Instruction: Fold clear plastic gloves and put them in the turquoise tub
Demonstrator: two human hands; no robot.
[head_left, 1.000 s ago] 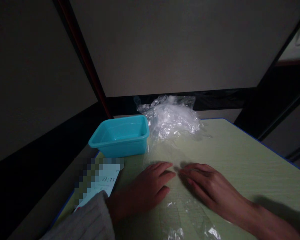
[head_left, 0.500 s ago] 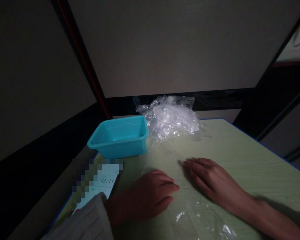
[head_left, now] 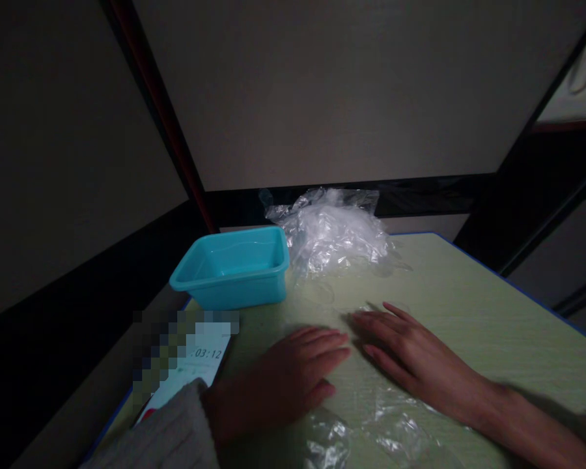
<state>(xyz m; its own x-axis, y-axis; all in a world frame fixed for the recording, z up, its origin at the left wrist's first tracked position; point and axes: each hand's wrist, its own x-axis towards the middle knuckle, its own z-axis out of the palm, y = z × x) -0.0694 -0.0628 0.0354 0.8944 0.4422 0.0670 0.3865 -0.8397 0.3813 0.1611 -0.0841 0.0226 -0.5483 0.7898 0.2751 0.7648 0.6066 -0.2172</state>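
The left hand [head_left: 293, 374] and right hand [head_left: 410, 348] are palm-down, fingers loosely parted, pinching nothing visible; thin, clear plastic film [head_left: 403, 430] lies between them and nearer the body. Flat palms and light pressure would likely suit it. Around the hands spreads a pale-green, blue-edged counter [head_left: 473, 299]; beyond, a dim grey panelled wall [head_left: 332, 98].

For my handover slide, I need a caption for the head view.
Left hand and right hand over clear plastic on a pale green table, turquoise tub and crumpled plastic pile beyond.
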